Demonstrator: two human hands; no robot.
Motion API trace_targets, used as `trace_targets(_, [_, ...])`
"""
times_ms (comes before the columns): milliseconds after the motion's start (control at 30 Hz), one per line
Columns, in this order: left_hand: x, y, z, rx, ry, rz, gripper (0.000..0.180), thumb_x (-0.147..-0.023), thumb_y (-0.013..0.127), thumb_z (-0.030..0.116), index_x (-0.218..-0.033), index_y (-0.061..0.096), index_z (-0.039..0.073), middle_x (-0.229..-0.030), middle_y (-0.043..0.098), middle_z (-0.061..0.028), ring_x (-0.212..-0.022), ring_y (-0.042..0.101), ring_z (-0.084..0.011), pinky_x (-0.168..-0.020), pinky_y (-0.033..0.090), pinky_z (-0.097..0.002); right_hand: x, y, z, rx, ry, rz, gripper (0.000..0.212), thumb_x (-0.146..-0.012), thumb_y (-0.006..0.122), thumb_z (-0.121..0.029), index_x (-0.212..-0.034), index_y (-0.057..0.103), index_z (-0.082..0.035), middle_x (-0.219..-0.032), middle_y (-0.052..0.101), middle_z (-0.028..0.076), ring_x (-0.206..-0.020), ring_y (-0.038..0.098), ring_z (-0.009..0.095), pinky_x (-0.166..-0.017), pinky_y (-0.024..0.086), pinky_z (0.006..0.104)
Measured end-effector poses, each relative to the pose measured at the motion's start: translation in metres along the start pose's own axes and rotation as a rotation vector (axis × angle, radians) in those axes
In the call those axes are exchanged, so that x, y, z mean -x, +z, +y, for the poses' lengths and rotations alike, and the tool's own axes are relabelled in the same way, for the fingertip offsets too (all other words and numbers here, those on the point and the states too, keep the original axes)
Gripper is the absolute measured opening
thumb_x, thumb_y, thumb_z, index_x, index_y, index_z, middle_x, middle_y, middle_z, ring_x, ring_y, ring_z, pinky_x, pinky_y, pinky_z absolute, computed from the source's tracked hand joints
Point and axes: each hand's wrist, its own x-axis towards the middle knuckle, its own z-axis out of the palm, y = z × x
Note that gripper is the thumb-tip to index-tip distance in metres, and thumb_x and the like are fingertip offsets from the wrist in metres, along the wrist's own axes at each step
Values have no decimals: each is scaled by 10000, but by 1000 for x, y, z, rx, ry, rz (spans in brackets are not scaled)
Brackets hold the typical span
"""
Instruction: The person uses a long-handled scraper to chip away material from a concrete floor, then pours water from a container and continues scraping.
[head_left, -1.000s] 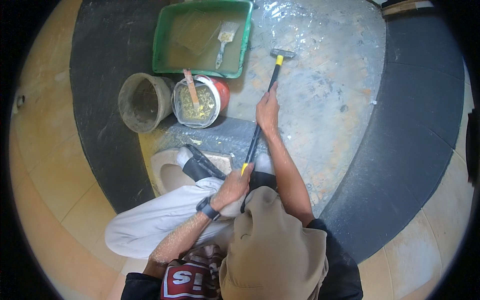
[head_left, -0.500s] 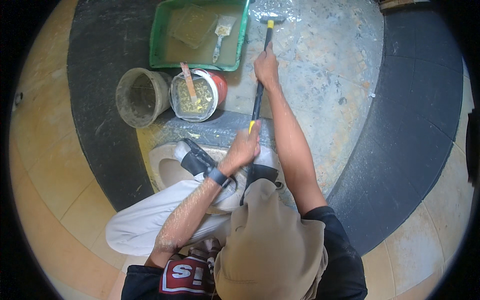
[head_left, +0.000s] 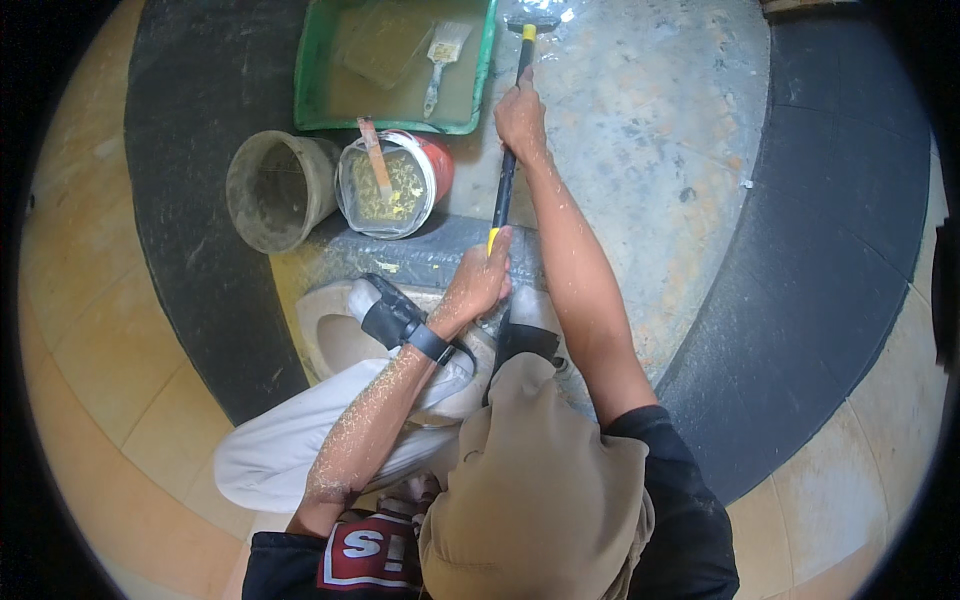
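A long-handled floor scraper with a black shaft and yellow bands runs away from me over the grey, patchy floor. My right hand is wrapped round the shaft's upper stretch, nearer the blade. Lower down, my left hand closes on the grip by a yellow band, a dark watch on its wrist. The wide scraper head rests on wet, shiny floor at the top of the view. Pale flecks cover my left forearm.
Left of the scraper stands a green tray of murky water with a wide brush in it. Nearer are a red-and-white bucket of yellowish bits with a stick, and a grey bucket. A squat toilet lies under my feet.
Both hands and the scraper have moved slightly farther away and to the left. My grip on the shaft stays the same. The whole view has shifted a little.
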Motion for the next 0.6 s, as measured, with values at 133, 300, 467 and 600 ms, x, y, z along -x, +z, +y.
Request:
trace_targets(133, [15,10,-1,7,71,4,767,-1015,312,670,-638,519,35,-469,476,-55,-450,532,-188,-507,437,-376,5,-5,14,172,-31,70,591,-988,376,-145,-1529,256,60,-943,646,362,-905,659,498,-804,505,538])
trace_targets(300, [81,18,-88,-159,231,50,744,-1037,284,640,-679,526,34,-489,476,-58,-462,519,-191,-510,432,-368,101,19,31,112,100,-17,573,-1015,361,-151,-1538,244,53,-929,644,366,-924,659,497,-816,495,536])
trace_targets(467, [62,9,-60,-75,66,10,740,-1037,273,649,-685,501,40,-495,465,-43,-460,498,-170,-499,420,-353,72,32,52,98,-39,71,557,-1009,374,-131,-1524,281,61,-935,643,371,-914,660,496,-805,496,523])
trace_targets(600, [-7,-5,-8,3,53,16,674,-1040,351,606,-778,543,15,-489,494,-77,-446,542,-195,-465,417,-358,-16,18,6,96,-113,113,557,-994,381,-126,-1510,306,68,-970,648,370,-901,650,507,-823,503,533])
